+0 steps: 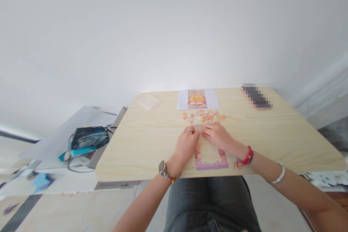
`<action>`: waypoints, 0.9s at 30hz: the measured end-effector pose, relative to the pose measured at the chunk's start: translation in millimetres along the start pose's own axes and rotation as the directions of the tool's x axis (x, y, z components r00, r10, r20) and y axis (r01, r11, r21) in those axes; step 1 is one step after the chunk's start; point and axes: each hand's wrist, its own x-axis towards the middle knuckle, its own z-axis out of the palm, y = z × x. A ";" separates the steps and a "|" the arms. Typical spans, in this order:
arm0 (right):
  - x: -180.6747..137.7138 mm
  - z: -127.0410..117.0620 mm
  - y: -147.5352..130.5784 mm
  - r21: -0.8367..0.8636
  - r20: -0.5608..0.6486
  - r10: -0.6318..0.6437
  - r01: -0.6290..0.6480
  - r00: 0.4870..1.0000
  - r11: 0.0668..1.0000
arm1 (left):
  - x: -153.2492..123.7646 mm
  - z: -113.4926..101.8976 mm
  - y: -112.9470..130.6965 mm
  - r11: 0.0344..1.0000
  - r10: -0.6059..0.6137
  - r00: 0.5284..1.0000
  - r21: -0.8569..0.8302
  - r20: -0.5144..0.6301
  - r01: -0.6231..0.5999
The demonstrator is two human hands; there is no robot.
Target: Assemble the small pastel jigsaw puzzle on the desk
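A partly filled jigsaw puzzle with a purple and pink border lies near the table's front edge, its middle showing bare tabletop. My left hand rests on its upper left side, fingers curled and closed. From the right, my right hand reaches over its upper part, fingers pressed together and almost meeting the left fingertips. Whatever is between the fingers is hidden. Just beyond the hands lie several loose orange and pink puzzle pieces. Behind them is a white sheet with a printed reference picture of a yellow-orange figure.
The light wooden table stands against a white wall. A phone lies at its back right, a pale paper or wrapper at its back left. Left of the table, a dark blue packet and a cable sit on a lower surface.
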 end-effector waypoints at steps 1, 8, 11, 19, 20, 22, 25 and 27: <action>-0.4 0.0 -1.0 -0.009 -0.005 0.004 -0.004 1.000 1.000 | -1.4 0.6 0.3 1.000 0.009 1.000 0.012 0.005 -0.009; -5.2 -2.4 -5.8 -0.024 -0.007 0.007 -0.007 1.000 1.000 | -0.4 2.9 1.1 1.000 0.000 1.000 0.014 0.012 0.000; -7.8 -10.6 -1.2 0.049 -0.018 0.023 -0.022 1.000 0.999 | 1.8 0.3 -0.6 0.999 -0.012 1.000 -0.042 0.007 0.013; -14.7 -36.2 49.3 0.213 -0.055 0.229 -0.213 0.972 0.954 | -2.1 -16.6 -24.7 0.978 -0.128 0.981 -0.184 -0.149 0.099; -15.6 -36.9 57.9 0.220 -0.063 0.271 -0.252 0.960 0.942 | -2.9 -17.9 -28.7 0.976 -0.138 0.978 -0.186 -0.155 0.108; -16.6 -37.7 73.7 0.222 -0.060 0.334 -0.314 0.941 0.923 | -4.7 -18.8 -35.1 0.973 -0.153 0.975 -0.194 -0.158 0.122; -15.8 -38.4 91.2 0.214 -0.040 0.387 -0.371 0.921 0.904 | -7.1 -16.7 -39.6 0.969 -0.162 0.976 -0.211 -0.143 0.130; -14.1 -38.3 98.0 0.197 -0.004 0.400 -0.391 0.917 0.899 | -8.0 -14.2 -39.5 0.968 -0.158 0.979 -0.216 -0.130 0.128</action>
